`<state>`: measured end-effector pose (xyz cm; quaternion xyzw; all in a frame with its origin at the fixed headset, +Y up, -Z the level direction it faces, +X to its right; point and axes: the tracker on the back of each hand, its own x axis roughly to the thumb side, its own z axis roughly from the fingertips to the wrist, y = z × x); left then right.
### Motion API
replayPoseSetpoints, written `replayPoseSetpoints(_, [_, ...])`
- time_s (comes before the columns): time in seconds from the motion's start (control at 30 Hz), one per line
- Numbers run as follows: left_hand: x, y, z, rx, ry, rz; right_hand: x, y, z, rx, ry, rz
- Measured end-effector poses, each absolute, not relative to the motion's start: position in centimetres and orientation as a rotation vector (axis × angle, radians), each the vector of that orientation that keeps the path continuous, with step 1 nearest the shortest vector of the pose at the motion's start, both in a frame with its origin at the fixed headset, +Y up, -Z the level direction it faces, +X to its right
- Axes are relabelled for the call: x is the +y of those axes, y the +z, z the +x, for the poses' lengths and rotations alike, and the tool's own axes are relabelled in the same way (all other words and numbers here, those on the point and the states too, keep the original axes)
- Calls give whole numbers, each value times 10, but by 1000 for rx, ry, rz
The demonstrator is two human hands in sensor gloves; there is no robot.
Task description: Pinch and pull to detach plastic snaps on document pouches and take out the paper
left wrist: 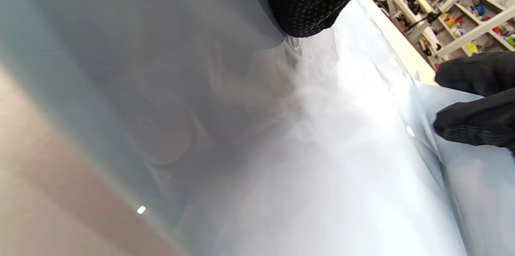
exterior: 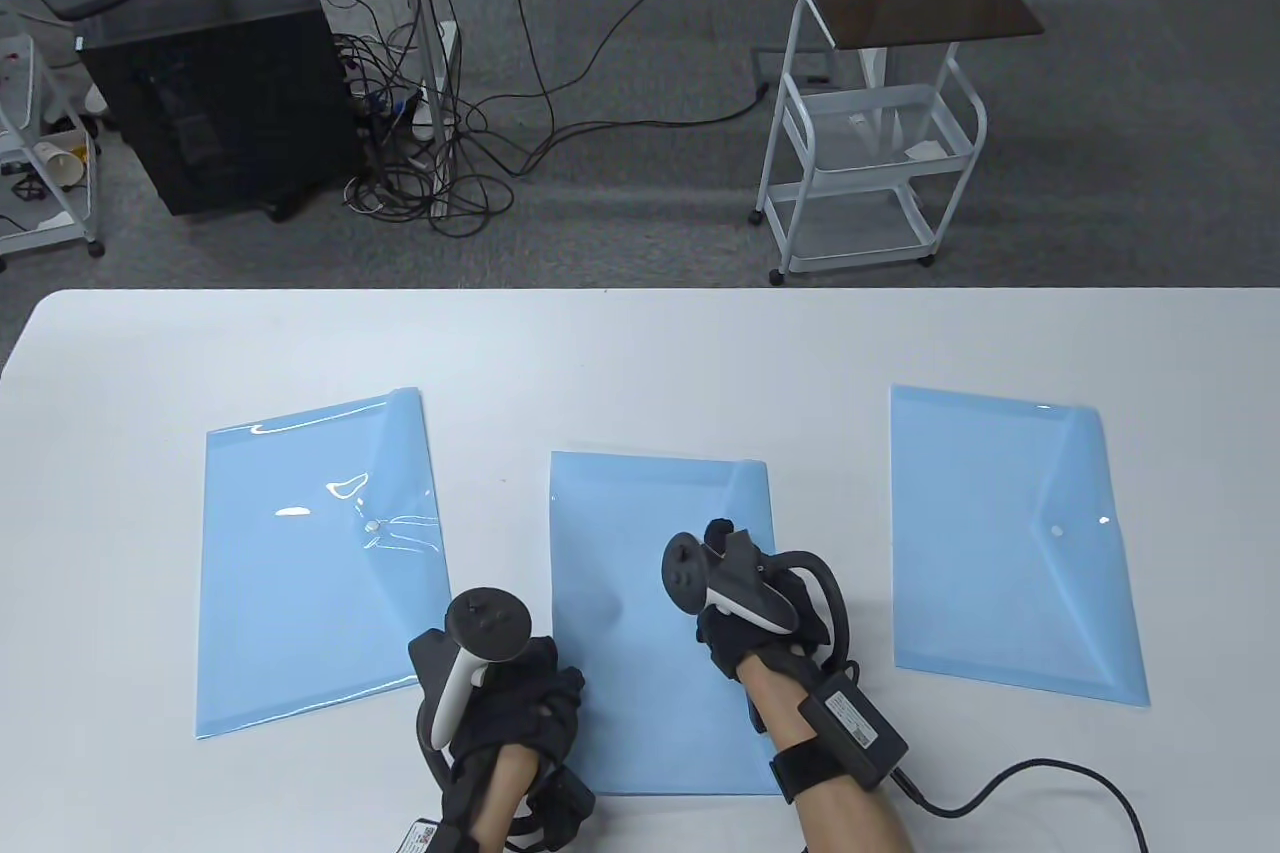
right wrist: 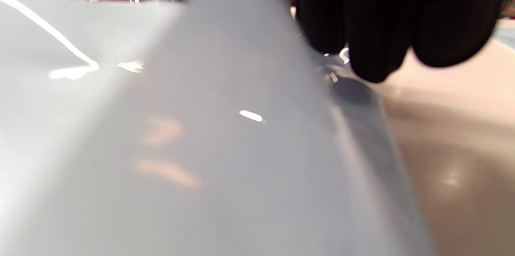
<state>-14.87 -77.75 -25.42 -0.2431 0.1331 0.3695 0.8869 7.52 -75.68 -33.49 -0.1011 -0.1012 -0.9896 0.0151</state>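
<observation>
Both gloved hands work on the middle pouch [exterior: 640, 623], one of three blue pouches on the white table [exterior: 640, 343]. The left hand [exterior: 520, 693] rests on its lower left part, fingers seemingly flat, though the tracker hides them. The right hand [exterior: 745, 603] pinches the flap beside the snap [left wrist: 410, 131]. No paper is out yet; the left pouch [exterior: 320, 553] and right pouch [exterior: 1010, 543] lie untouched, so nearly everything remains.

Table view looks down; wrist views skim the same pouch [exterior: 640, 633] closely.
</observation>
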Motion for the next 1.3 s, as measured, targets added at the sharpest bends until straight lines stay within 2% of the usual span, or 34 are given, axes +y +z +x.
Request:
replayPoseSetpoints(0.23, [-777, -254, -150, 278, 781, -509, -733, -315, 91, -84, -2920, -407])
replayPoseSetpoints(0.47, [-777, -254, -151, 281, 794, -515, -735, -288, 87, 23, -2623, -801])
replayPoseSetpoints(0.57, [-777, -254, -150, 281, 790, -511, -736, -279, 87, 46, -2576, -880])
replayPoseSetpoints(0.7, [-777, -253, -150, 282, 785, -506, -729, -281, 97, -91, -2730, -783])
replayPoseSetpoints(0.83, [-777, -253, -151, 281, 784, -503, -722, -284, 116, -311, -2982, -524])
replayPoseSetpoints(0.97, [-777, -253, -150, 282, 782, -501, -722, -284, 134, -428, -3250, -328])
replayPoseSetpoints(1.2, [-777, -252, -150, 284, 781, -499, -749, -289, 155, -668, -3475, -98])
replayPoseSetpoints(1.3, [-778, -252, -150, 282, 788, -502, -757, -291, 161, -594, -3484, -73])
